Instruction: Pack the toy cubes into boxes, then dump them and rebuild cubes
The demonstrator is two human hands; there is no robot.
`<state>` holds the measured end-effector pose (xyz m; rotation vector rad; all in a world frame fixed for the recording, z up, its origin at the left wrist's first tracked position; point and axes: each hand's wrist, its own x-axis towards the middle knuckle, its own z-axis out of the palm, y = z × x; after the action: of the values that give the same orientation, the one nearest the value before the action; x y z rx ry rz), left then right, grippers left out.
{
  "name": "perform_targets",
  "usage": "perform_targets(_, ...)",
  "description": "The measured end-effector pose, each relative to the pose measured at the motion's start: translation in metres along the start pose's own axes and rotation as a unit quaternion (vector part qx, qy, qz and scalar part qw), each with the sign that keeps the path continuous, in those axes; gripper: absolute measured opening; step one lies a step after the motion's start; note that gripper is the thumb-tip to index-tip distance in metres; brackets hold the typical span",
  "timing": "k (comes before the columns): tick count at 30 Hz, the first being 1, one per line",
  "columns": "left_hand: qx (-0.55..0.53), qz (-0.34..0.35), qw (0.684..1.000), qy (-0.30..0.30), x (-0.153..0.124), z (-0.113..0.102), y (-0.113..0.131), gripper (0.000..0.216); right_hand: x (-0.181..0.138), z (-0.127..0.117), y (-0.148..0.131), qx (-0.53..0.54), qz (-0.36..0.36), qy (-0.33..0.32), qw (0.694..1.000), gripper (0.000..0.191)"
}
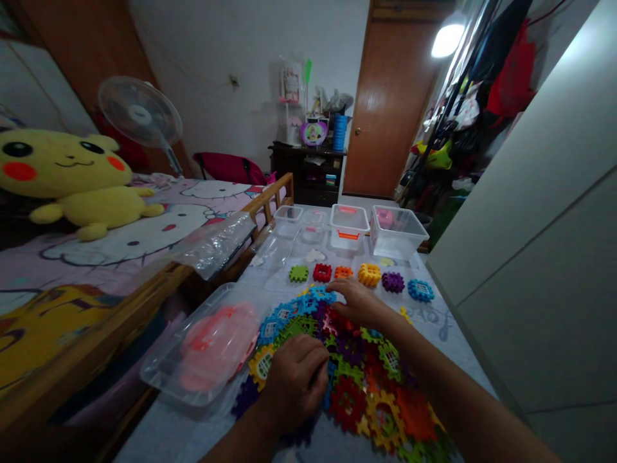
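A spread pile of colourful interlocking plastic building pieces (347, 399) covers the middle of the table. My left hand (297, 381) rests over its near left part, fingers curled in; whatever they hold, if anything, is hidden. Reaching to the far edge of the pile, my right hand (359, 302) has its fingers apart beside the light blue pieces (318, 296). Beyond it runs a row of sorted pieces: green (299, 274), red (322, 272), orange (344, 272), a yellow stack (369, 275), a purple stack (393, 281) and a blue stack (421, 290).
Clear plastic boxes (398, 241) line the table's far end. A clear lid (168, 386) with pink lids lies at the left. The wooden bed rail (193, 283) borders the table's left side; a pale cabinet (535, 257) stands on the right.
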<state>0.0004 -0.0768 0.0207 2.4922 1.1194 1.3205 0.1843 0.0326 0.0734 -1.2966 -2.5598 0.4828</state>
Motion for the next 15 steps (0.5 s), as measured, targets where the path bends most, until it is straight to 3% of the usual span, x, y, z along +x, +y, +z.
perform_targets(7, -0.004, -0.002, 1.0, -0.002, 0.001, 0.0, 0.0, 0.016, 0.038, 0.017, -0.005, -0.024, 0.004, -0.074, 0.997, 0.039)
perform_targets(15, -0.004, 0.004, 1.0, -0.001, 0.002, -0.001, 0.001, 0.017, 0.035, 0.011, -0.001, -0.017, 0.021, -0.055, 0.998, 0.054)
